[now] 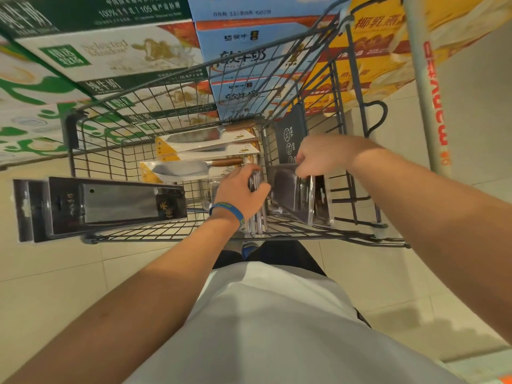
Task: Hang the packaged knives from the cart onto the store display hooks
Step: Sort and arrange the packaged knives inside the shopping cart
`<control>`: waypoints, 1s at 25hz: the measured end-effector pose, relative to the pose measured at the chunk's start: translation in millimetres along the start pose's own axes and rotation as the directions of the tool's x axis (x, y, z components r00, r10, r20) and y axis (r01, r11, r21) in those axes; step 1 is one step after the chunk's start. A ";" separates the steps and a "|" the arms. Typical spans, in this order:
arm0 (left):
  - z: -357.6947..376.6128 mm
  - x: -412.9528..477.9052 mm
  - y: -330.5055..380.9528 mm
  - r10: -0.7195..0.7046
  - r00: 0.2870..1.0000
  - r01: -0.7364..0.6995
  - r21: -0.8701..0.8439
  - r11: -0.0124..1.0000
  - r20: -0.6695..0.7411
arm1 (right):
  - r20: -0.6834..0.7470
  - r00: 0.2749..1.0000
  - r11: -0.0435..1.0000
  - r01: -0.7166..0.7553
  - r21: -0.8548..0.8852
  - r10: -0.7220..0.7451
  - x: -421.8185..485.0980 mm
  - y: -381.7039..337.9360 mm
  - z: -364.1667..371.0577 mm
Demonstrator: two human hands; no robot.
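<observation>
While we are leaning over the cart (155, 235), our left grip (240, 191) is clasping upright clear-packed knives (256, 217) and our right grip (318, 156) is pinching a dark packaged cleaver (292, 196) by its top edge inside it.

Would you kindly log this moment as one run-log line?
phase: pick from cart | left hand: grips upright clear packs | right hand: pinches dark pack | hooks: not in view

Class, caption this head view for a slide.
Left hand and right hand grip upright knife packs in the cart; a cleaver pack overhangs its side.
</observation>
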State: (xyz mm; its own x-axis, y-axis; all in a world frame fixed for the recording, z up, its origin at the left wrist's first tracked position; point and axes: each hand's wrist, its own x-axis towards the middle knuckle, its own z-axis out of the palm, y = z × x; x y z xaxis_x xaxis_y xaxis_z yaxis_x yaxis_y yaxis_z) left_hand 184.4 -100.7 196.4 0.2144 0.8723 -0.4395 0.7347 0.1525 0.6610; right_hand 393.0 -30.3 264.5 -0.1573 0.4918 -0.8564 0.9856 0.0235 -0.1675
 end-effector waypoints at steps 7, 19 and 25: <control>-1.5 -0.1 -5.6 0.029 0.997 -0.029 -0.005 1.000 0.065 | -0.385 0.921 0.960 -0.160 -0.229 0.061 25.6 -48.4 17.9; -17.3 2.4 -23.6 0.104 0.974 -0.093 -0.067 0.993 0.202 | 0.134 0.975 0.294 -0.077 0.953 -0.178 1.7 -44.3 90.7; -33.0 4.9 -31.1 0.106 0.949 -0.098 -0.041 0.994 0.297 | 0.030 0.988 0.262 0.010 0.965 -0.149 -4.8 -65.4 124.8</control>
State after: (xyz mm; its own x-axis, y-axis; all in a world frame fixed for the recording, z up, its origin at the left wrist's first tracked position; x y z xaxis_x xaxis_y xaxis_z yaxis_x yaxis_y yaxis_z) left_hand 141.3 -85.8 193.7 0.4720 0.7062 -0.5277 0.6830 0.0856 0.7254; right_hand 321.5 -142.8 218.6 -0.3037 0.4567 -0.8362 0.1962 -0.8289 -0.5239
